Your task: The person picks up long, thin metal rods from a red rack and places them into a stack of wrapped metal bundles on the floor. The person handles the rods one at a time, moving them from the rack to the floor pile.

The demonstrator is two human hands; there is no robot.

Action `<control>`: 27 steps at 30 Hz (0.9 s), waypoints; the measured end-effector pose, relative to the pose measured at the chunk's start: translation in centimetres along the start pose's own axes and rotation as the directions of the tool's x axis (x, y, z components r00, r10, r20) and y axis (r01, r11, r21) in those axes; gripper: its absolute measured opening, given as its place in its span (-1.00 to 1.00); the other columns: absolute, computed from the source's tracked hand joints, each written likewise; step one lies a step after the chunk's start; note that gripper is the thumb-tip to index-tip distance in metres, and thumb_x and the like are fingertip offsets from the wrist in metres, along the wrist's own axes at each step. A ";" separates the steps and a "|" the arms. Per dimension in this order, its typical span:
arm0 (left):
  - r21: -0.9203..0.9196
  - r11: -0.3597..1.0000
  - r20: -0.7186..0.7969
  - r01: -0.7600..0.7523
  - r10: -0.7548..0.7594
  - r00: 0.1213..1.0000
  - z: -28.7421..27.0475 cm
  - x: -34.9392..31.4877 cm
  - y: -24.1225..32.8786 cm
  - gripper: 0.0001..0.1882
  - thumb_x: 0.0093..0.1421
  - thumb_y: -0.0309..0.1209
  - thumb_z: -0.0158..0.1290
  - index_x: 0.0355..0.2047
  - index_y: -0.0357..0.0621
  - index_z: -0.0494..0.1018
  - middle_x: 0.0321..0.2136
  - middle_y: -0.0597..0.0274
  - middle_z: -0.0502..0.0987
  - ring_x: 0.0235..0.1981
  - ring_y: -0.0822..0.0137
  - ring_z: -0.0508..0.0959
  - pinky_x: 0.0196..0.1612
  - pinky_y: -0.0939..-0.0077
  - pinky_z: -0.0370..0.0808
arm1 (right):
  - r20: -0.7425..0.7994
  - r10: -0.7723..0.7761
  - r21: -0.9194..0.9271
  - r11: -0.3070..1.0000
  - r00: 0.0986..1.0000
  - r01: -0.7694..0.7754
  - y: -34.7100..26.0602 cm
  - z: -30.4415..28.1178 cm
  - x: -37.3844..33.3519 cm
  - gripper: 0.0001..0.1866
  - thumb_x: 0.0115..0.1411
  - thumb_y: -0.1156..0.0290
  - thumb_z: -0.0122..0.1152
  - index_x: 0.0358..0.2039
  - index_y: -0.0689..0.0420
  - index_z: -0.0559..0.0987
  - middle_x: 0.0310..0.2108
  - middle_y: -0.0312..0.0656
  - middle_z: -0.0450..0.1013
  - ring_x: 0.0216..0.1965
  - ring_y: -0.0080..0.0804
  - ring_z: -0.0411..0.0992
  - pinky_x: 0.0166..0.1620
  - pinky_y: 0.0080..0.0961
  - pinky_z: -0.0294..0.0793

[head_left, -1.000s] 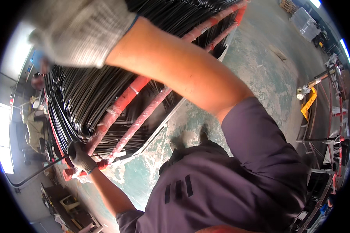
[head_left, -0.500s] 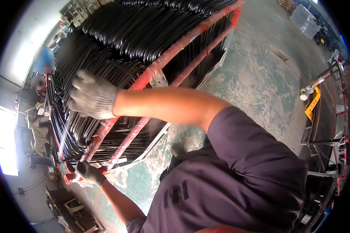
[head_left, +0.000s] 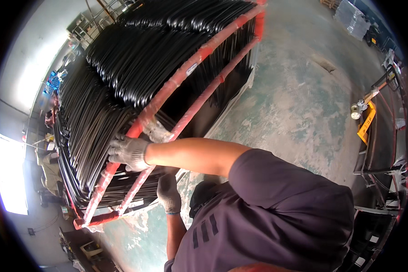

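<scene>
A large stack of glossy black bent tubes or rods [head_left: 131, 63] fills a rack in front of me. Along its near side run an upper red rail [head_left: 176, 80] and a lower red rail [head_left: 199, 103], both wrapped in clear film. My right hand [head_left: 129, 153], in a grey knitted glove, is closed over the upper rail with its fingers curled to the far side. Low beside the rack, under my right forearm, is my gloved left hand [head_left: 169, 194]. Its fingers point at the rack's lower edge and are too unclear to read. A pale crumpled wrapping [head_left: 156, 130] hangs between the rails.
On the right stands a yellow metal piece [head_left: 367, 121] beside a metal frame [head_left: 371, 172]. The worn green floor [head_left: 294, 90] stretches between it and the rack. A bright window [head_left: 9, 172] is at the left, with a small white stool [head_left: 91, 249] lower down.
My right hand has come down from above the black tubes onto the upper rail. My left hand has left the rail's near end and moved right. The rack appears shifted slightly in view.
</scene>
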State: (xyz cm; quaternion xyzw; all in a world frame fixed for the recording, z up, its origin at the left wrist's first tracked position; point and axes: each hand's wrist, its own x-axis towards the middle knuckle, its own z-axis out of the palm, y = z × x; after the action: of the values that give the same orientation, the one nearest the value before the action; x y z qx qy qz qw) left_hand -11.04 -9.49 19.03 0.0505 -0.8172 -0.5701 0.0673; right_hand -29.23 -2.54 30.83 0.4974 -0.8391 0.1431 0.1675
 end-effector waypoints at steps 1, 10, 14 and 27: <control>0.031 0.999 0.042 -0.039 0.038 0.998 1.3 0.6 1.4 -0.90 0.30 -0.56 0.15 -0.19 -0.28 0.57 -0.29 0.22 0.61 -0.23 0.39 0.59 -0.08 0.48 0.53 | -0.038 0.007 0.073 0.997 0.999 -0.004 1.2 -0.7 -2.0 -0.28 0.26 0.01 0.28 0.39 -0.07 0.36 0.40 -0.26 0.27 0.45 -0.15 0.13 0.51 0.01 -0.04; 0.030 0.949 0.306 -0.315 0.291 0.906 14.6 12.3 8.8 -0.88 0.28 -0.48 0.18 -0.22 -0.28 0.60 -0.34 0.07 0.66 -0.30 0.21 0.65 -0.17 0.38 0.54 | -0.429 0.303 0.011 0.944 0.851 -0.330 20.5 -8.5 -20.7 -0.77 0.33 0.10 0.26 -0.10 -0.12 0.66 -0.11 -0.26 0.57 -0.01 -0.26 0.52 0.07 -0.25 0.56; -0.022 0.875 0.316 -0.484 0.466 0.827 24.2 19.1 13.5 -0.91 0.27 -0.50 0.18 -0.26 -0.28 0.60 -0.38 0.00 0.62 -0.33 0.12 0.66 -0.20 0.35 0.55 | -0.487 0.394 -0.082 0.868 0.779 -0.490 31.1 -16.3 -27.7 -0.83 0.27 0.24 0.31 -0.17 -0.05 0.70 -0.22 -0.21 0.59 -0.16 -0.14 0.57 -0.02 -0.18 0.60; 0.058 0.635 0.205 -0.770 0.747 0.632 43.8 38.6 31.0 -0.84 0.17 -0.63 0.18 -0.24 -0.18 0.59 -0.32 0.06 0.62 -0.29 0.03 0.63 -0.21 0.24 0.56 | -0.391 0.496 -0.368 0.688 0.775 -0.625 66.3 -30.7 -39.3 -0.80 0.29 0.30 0.22 -0.12 -0.03 0.70 -0.16 -0.19 0.64 -0.04 -0.11 0.57 0.10 -0.21 0.55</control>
State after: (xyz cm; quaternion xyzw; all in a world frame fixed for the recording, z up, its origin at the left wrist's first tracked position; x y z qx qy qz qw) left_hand -56.57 35.58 35.25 -0.3401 -0.8027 -0.4320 0.2312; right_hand -65.79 71.63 36.99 0.1334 -0.9296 0.0398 0.3413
